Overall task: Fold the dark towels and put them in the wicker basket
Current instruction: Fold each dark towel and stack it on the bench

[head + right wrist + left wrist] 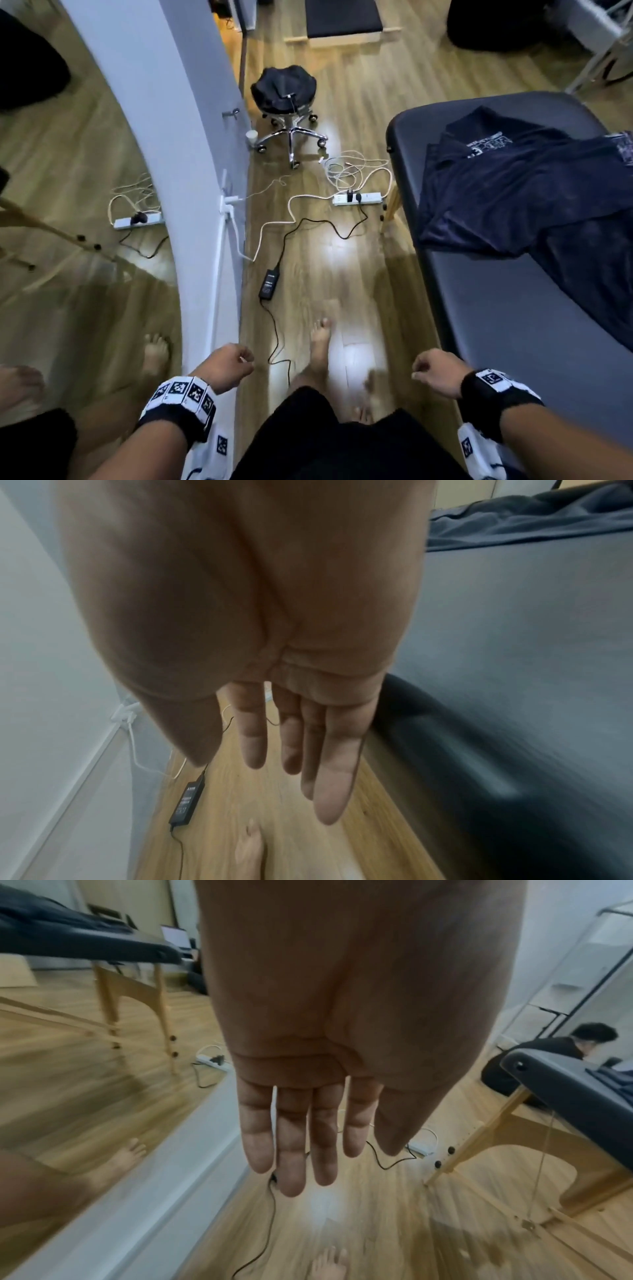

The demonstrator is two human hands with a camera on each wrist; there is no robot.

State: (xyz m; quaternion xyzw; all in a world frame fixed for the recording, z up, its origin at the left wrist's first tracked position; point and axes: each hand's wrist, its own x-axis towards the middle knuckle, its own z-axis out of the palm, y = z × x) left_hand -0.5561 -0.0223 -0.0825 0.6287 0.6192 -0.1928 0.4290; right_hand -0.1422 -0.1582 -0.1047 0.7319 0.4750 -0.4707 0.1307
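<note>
dark towels (520, 192) lie rumpled, unfolded on the padded table (513, 325); both hands empty, fingers relaxed.

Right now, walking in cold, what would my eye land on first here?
Probably the rumpled dark navy towels heaped on the grey padded table at right. Next, the tangle of white and black cables across the wooden floor, and both empty hands, left hand and right hand, hanging over it.
</note>
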